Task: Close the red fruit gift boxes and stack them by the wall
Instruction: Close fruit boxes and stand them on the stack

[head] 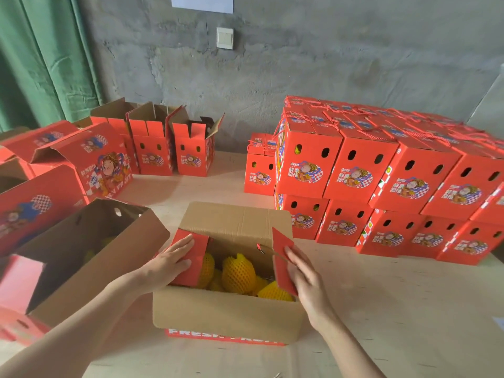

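An open red fruit gift box (pixel 226 315) stands on the table right in front of me, its brown far and near flaps spread out. Yellow fruit in foam netting (pixel 238 274) fills it. My left hand (pixel 170 261) presses flat on the red left side flap (pixel 191 255), which tilts inward. My right hand (pixel 305 276) lies with straight fingers against the red right side flap (pixel 282 257), which stands nearly upright. A red cord handle (pixel 261 249) pokes through inside the box near that flap.
Closed red boxes (pixel 381 181) are stacked two high at the right, running back to the grey wall (pixel 300 64). Open boxes (pixel 81 255) crowd the left side and several empty ones (pixel 169 143) stand at the back. A green curtain (pixel 41 58) hangs at left.
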`<state>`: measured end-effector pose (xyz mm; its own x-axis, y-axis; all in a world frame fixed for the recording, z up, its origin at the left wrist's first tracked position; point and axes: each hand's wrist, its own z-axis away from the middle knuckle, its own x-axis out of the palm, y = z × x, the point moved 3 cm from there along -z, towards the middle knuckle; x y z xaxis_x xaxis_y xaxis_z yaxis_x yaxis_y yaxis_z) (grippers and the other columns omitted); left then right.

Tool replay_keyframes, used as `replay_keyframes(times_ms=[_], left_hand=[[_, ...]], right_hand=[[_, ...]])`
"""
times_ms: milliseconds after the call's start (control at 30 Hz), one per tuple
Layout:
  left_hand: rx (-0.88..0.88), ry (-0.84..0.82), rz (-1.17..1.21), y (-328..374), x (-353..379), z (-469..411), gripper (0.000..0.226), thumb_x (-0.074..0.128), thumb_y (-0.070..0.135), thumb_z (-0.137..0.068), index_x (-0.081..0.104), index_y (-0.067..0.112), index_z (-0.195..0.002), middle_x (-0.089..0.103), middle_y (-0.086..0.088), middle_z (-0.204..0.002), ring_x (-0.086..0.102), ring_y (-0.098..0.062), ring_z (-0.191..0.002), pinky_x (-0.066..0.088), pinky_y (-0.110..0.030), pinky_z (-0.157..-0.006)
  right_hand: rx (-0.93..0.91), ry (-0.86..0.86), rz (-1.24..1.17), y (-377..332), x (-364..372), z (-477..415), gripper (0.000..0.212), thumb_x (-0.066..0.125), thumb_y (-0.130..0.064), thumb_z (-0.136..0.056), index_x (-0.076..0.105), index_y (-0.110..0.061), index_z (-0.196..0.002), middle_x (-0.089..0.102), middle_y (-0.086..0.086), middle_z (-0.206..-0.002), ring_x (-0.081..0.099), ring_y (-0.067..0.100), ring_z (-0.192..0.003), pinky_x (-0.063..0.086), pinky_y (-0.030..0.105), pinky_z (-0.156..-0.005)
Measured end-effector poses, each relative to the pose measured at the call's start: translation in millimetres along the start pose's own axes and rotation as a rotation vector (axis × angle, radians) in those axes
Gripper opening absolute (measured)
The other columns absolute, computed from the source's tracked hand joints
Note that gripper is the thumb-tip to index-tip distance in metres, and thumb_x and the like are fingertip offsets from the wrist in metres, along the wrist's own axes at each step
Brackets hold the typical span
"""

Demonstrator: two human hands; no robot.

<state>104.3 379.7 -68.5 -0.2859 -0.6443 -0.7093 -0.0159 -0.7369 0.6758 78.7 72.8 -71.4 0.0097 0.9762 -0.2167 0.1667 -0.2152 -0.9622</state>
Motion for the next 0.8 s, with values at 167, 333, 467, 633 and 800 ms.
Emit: replay_keyframes(times_ms=[167,333,467,633,800], left_hand=[[0.082,0.163,-0.045,-2.1,4.3,7.9,0.057,0.050,0.012,-0.098,0.025,0.021,-0.149,0.011,0.014,-0.156,0.018,-0.012,-0.144,0.024,-0.023,-0.111],[0.063,0.311,-0.149,0.7,2.0,12.7,0.058,0.058,0.017,-0.094,0.034,0.022,-0.146,0.022,0.013,-0.154,0.017,-0.019,-0.144,0.023,-0.035,-0.114],[0.172,0.436,-0.166,7.2,-0.2,14.5,0.050,0.065,0.009,-0.088,0.051,0.010,-0.135,0.043,0.002,-0.146,0.027,-0.018,-0.142,0.018,-0.030,-0.116],[0.260,0.253,-0.058,2.3,-11.3,16.9,0.042,0.052,-0.006,-0.091,0.054,0.006,-0.132,0.041,0.005,-0.141,0.026,-0.009,-0.139,0.012,-0.017,-0.112],[0.274,0.186,0.036,-0.4,-21.3,15.3,0.037,0.056,-0.009,-0.088,0.067,0.010,-0.118,0.046,0.011,-0.134,0.029,-0.001,-0.132,0.016,-0.018,-0.112]], right_hand=[[-0.185,0.076,0.530,-9.7,3.0,-5.7,0.040,0.069,-0.005,-0.084,0.063,-0.009,-0.123,0.050,0.005,-0.138,0.041,0.019,-0.131,0.026,0.021,-0.109],[-0.226,-0.272,0.746,-17.7,-6.8,-14.7,0.039,0.059,-0.021,-0.094,0.056,-0.010,-0.132,0.040,-0.003,-0.147,0.026,0.011,-0.142,0.011,0.008,-0.108],[-0.258,-0.449,0.718,-18.5,-26.4,-4.6,0.031,0.051,-0.019,-0.098,0.059,-0.023,-0.128,0.030,-0.023,-0.145,0.013,-0.013,-0.138,0.010,0.002,-0.108],[-0.210,-0.576,0.721,-20.5,-33.8,-3.5,0.038,0.041,0.004,-0.096,0.063,-0.020,-0.115,0.028,-0.019,-0.148,0.010,-0.015,-0.138,0.011,0.008,-0.112],[-0.112,-0.820,0.853,-26.9,-40.7,-9.6,0.066,0.052,0.002,-0.080,0.044,-0.035,-0.133,-0.002,-0.033,-0.152,-0.011,-0.022,-0.133,0.001,-0.002,-0.101]])
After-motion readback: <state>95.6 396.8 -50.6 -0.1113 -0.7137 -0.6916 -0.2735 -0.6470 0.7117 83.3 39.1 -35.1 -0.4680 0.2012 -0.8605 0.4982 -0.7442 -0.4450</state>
